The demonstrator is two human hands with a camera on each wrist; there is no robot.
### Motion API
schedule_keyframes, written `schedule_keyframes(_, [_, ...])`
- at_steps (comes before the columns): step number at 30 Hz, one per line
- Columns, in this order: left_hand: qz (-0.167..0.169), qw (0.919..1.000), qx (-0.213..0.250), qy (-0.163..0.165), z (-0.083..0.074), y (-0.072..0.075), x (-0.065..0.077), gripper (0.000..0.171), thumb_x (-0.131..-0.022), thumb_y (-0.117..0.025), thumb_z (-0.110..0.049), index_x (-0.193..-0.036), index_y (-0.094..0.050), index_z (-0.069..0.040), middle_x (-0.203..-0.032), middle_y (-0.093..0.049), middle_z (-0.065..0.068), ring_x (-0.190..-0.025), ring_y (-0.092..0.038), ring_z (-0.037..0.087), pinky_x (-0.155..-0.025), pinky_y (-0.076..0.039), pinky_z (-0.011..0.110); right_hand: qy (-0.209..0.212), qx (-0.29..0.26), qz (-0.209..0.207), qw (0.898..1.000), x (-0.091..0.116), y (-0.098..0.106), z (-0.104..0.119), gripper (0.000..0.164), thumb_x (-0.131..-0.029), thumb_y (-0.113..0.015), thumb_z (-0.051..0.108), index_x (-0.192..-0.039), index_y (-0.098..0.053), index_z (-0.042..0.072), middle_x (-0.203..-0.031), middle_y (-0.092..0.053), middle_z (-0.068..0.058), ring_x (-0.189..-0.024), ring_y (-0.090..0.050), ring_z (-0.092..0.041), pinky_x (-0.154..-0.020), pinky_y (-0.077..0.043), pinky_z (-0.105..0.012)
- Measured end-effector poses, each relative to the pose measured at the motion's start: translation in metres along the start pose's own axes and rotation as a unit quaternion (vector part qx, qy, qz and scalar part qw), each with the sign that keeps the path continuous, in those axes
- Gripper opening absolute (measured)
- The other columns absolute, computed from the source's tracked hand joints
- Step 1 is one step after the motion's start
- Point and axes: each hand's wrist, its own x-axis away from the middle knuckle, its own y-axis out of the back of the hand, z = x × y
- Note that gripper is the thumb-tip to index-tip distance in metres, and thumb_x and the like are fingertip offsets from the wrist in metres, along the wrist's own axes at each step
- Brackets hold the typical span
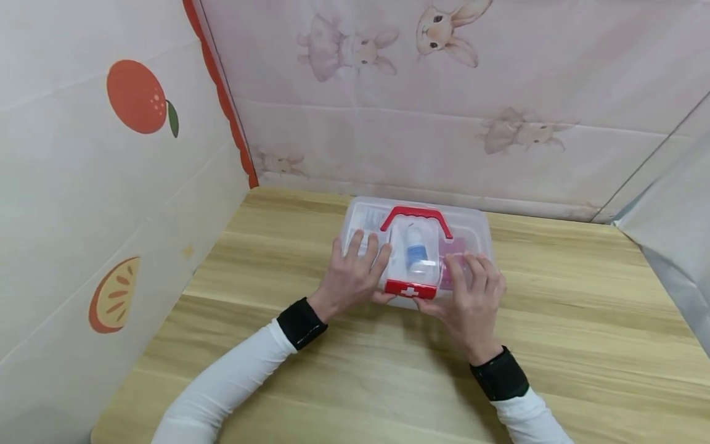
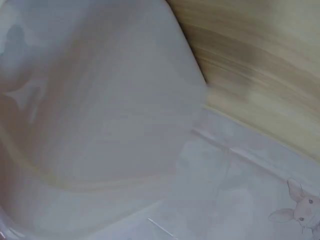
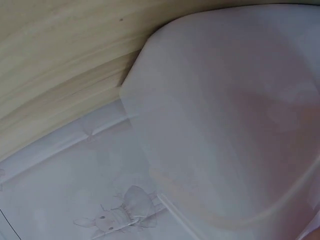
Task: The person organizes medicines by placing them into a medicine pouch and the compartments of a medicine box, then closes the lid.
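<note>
A translucent plastic first-aid box (image 1: 471,229) lies on the table under both hands. Its lid carries a red handle (image 1: 418,212), and a red latch with a white cross (image 1: 410,290) is at the near side. Through the lid show a white bottle with a blue label (image 1: 417,253) and something pink (image 1: 450,268). My left hand (image 1: 350,275) grips the box's left part, fingers spread over the lid, thumb by the latch. On the right, my right hand (image 1: 475,298) holds it with bent fingers on top and thumb at the latch's lower edge. Cloudy box walls (image 2: 115,110) (image 3: 200,110) fill much of both wrist views.
The box stands on a wood-grain table (image 1: 577,333), close to the back wall covering (image 1: 355,142) with rabbit prints. A pale side wall (image 1: 166,234) with fruit pictures borders the table's left. Greyish sheeting (image 1: 671,228) hangs at the right edge.
</note>
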Motion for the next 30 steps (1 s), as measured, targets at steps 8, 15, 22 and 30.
schedule_keyframes(8, [-0.009,0.9999,0.006,0.003,-0.001,0.001,0.007,0.082,-0.079,-0.054,-0.076,-0.129,-0.056,-0.010,-0.124,-0.065,0.015,-0.111,-0.063,0.037,-0.084,-0.055,0.054,0.003,-0.009,0.001,1.000,0.003,0.000,0.003,0.077,-0.081,-0.067,0.060,-0.133,-0.056,0.004,-0.129,-0.055,-0.024,-0.121,-0.047,-0.042,-0.095,-0.039,-0.062])
schedule_keyframes(15, [0.034,0.9970,0.058,0.038,-0.006,0.006,0.009,0.085,-0.080,-0.056,-0.073,-0.137,-0.046,-0.011,-0.134,-0.057,0.019,-0.123,-0.054,0.040,-0.092,-0.051,0.056,0.023,-0.005,0.016,1.000,0.006,0.001,-0.001,0.078,-0.083,-0.063,0.059,-0.137,-0.050,0.004,-0.137,-0.049,-0.024,-0.127,-0.042,-0.044,-0.099,-0.036,-0.065])
schedule_keyframes(22, [0.067,0.9952,0.055,0.046,-0.007,0.009,0.008,0.088,-0.081,-0.063,-0.069,-0.141,-0.037,-0.011,-0.139,-0.050,0.021,-0.129,-0.048,0.041,-0.097,-0.047,0.057,0.027,0.012,0.024,0.999,0.007,0.000,-0.003,0.080,-0.084,-0.061,0.060,-0.140,-0.048,0.004,-0.139,-0.047,-0.024,-0.129,-0.041,-0.045,-0.102,-0.033,-0.068])
schedule_keyframes(30, [0.097,0.9930,0.058,0.034,-0.003,0.013,0.006,0.092,-0.080,-0.067,-0.065,-0.145,-0.031,-0.011,-0.143,-0.044,0.020,-0.132,-0.044,0.040,-0.100,-0.044,0.056,0.057,-0.013,0.024,0.998,0.006,0.002,-0.010,0.084,-0.086,-0.056,0.066,-0.142,-0.046,0.004,-0.142,-0.045,-0.023,-0.131,-0.039,-0.042,-0.103,-0.033,-0.065])
